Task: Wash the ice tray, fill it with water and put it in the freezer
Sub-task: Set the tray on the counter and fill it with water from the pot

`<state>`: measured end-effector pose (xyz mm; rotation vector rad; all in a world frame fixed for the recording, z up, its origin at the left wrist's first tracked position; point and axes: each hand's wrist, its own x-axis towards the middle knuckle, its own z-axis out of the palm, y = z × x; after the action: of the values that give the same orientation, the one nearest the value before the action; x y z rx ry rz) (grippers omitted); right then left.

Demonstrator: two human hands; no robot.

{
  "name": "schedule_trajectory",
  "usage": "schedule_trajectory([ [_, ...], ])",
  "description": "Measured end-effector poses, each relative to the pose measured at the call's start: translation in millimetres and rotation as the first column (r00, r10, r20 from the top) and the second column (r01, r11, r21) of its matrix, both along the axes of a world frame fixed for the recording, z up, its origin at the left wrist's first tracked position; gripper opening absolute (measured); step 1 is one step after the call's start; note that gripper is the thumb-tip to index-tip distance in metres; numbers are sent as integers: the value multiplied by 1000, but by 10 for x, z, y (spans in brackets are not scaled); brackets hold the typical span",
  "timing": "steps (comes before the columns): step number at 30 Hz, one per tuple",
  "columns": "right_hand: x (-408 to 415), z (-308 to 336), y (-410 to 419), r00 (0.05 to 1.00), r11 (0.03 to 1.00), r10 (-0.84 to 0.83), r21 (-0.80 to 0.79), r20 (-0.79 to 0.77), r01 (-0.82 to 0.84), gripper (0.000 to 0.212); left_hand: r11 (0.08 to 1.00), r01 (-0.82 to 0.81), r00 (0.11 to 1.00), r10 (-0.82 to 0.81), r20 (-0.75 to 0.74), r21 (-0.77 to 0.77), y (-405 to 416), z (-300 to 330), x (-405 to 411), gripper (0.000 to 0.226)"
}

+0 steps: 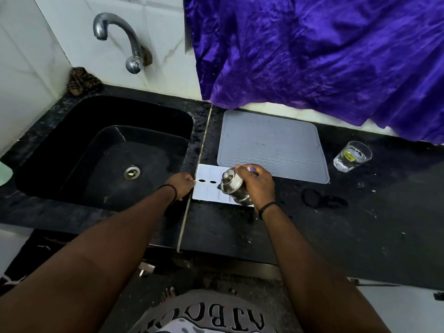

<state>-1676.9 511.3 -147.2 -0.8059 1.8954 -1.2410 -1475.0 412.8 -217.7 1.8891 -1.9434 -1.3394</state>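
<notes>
A white ice tray lies flat on the black counter, just right of the sink, with two oval holes near its left end. My left hand pinches the tray's left edge. My right hand grips a shiny steel bottle and holds it tilted over the tray, with its narrow neck pointing left and up. The bottle and my right hand hide the tray's right part. I cannot tell whether water is coming out.
A black sink with a drain sits at the left, under a steel tap. A grey drying mat lies behind the tray. A glass of water stands at the right. Purple cloth hangs behind. A scrub cloth sits at the sink's back corner.
</notes>
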Motion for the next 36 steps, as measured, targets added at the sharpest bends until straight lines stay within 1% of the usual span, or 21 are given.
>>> schedule_trajectory([
  [12,-4,47,43,998,1000,-6,-12,57,7,36,1000,-17,1000,17,-14,-9,24,0,-11,15],
  [16,1,52,39,999,1000,9,-7,41,-9,33,1000,-22,1000,22,-11,-2,27,-15,-16,14],
  [21,-3,73,39,998,1000,7,-14,64,-6,32,1000,-28,1000,28,-9,-7,19,-19,1,14],
  [22,-10,73,44,996,1000,-3,-17,89,4,30,1000,-26,1000,26,-7,-5,20,-20,3,14],
  [25,-78,69,63,984,998,-49,-25,168,54,17,1000,-21,1000,21,-6,6,17,-26,9,14],
  [27,-152,66,81,978,997,-69,-20,195,75,15,999,-28,1000,28,-9,16,12,-30,10,16],
  [31,-258,78,131,976,995,-97,-15,197,102,15,999,-35,999,35,-10,23,-4,-33,2,24],
  [36,-313,47,171,985,996,-87,-9,151,90,21,999,-35,999,35,5,17,-11,-28,-20,33],
])
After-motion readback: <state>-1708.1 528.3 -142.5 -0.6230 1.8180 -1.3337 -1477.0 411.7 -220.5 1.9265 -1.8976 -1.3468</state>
